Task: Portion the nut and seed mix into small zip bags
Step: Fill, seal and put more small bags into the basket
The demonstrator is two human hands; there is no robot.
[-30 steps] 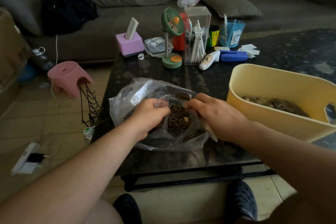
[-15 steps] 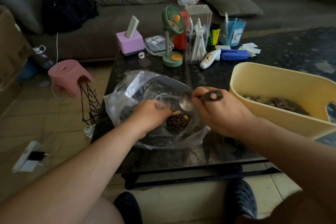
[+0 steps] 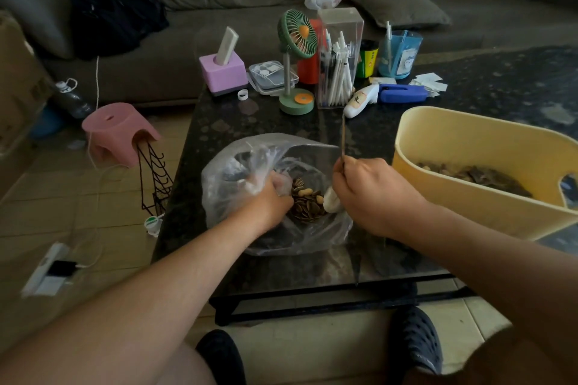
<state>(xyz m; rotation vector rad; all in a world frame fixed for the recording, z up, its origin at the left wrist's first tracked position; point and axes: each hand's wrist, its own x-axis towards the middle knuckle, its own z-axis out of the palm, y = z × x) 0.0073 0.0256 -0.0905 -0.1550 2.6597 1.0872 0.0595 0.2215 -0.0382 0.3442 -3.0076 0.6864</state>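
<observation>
Plastic in the left hand: left hand (image 3: 271, 197) is bunched closed on a fistful of the clear plastic bag (image 3: 237, 172), holding its mouth open at about 9 o'clock of the pile.
Right hand: right hand (image 3: 372, 194) is clenched around the thin handle of a spoon (image 3: 343, 137), and that handle sticks straight up toward 12 o'clock out of the fist.
Spoon bowl: pale bowl end pokes out below the fist, tipped down inside the bag, right against the mix at its 3 o'clock edge.
Nut and seed mix: nut and seed mix (image 3: 308, 205) sits in the bottom of the bag between the two hands, striped seeds with a few pale peanuts on top.
Bag: it rests on the dark stone table (image 3: 219, 134), near the front edge.
Tub: yellow tub (image 3: 463, 147) stands at 3 o'clock of the bag, just beside the right hand, with more of the same mix lying in it.
Back of table: green desk fan (image 3: 297, 37) at 12 o'clock, a clear pen holder (image 3: 339, 66) right beside it, a pink block (image 3: 223, 73) off at 11 o'clock.
Floor: pink stool (image 3: 119, 131) well apart at 9 o'clock.
</observation>
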